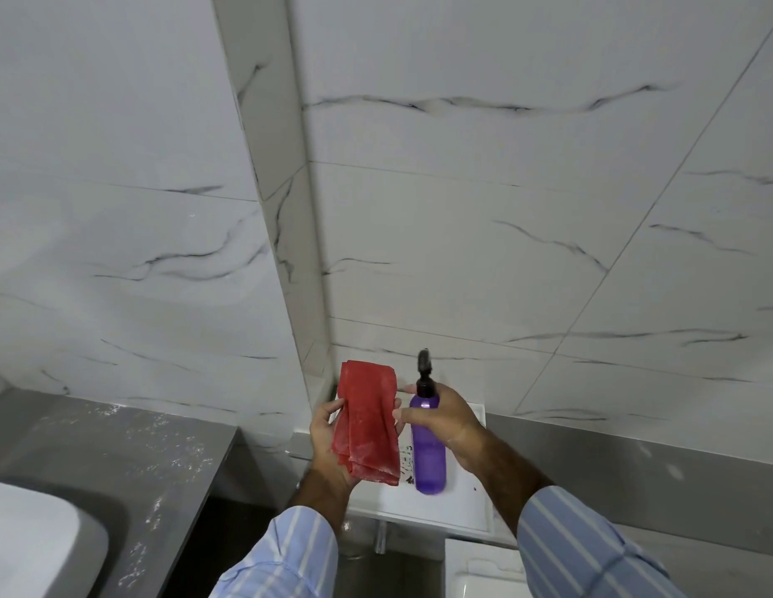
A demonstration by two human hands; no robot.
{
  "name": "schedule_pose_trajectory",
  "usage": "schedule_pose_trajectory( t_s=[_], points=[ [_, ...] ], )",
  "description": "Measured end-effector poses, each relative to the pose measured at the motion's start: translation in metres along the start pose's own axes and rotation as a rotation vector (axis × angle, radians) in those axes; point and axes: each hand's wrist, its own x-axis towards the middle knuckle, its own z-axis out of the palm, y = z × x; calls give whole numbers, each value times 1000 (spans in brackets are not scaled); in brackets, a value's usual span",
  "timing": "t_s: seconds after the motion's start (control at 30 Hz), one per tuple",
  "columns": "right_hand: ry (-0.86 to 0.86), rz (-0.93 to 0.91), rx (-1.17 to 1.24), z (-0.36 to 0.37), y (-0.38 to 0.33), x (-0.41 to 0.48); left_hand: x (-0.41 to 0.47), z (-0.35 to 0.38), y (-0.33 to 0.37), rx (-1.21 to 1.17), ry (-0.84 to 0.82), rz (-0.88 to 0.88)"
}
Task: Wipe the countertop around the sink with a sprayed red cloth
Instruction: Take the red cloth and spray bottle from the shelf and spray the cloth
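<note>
**Trainee:** While the left hand (328, 442) grasps the red cloth (367, 425) and the right hand (445, 420) is wrapped around the purple spray bottle (427, 451), what is the correct procedure for this step?

**Instructor:** Judging by the grip, the step in hand is wetting the cloth. Point the black nozzle (424, 369) at the flat face of the cloth, not at the marble-patterned wall tiles (462, 209) behind it. Hold the cloth steady and close to the nozzle so that the mist lands on fabric. Apply short bursts across its width; a soaked cloth would likely streak.

**Trainee:** Where is the cloth at present?

**Instructor:** It is held upright in the air, pinched between thumb and fingers, over a white shelf (440, 507) at the wall corner. It is well apart from the grey countertop (117, 451) and the white sink (35, 541) at lower left.

**Trainee:** What is its condition?

**Instructor:** It is folded lengthwise into a narrow strip with layered edges at the bottom. The fabric looks thin and limp. Faint pale marks show on its lower part; whether it is damp cannot be determined.

**Trainee:** And the countertop?

**Instructor:** White speckles and streaks are visible along it near the sink. Wiping is not yet begun.
</note>
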Motion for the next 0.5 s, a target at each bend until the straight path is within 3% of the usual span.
schedule_pose_trajectory(
  t_s=[0.23, 0.5],
  points=[
    [239, -106, -5, -10, 49, 36, 2, -13, 14, 11, 17, -109],
    [303, -159, -58, -11, 100, 74, 25, -33, 27, 26, 39, -161]
  ],
)
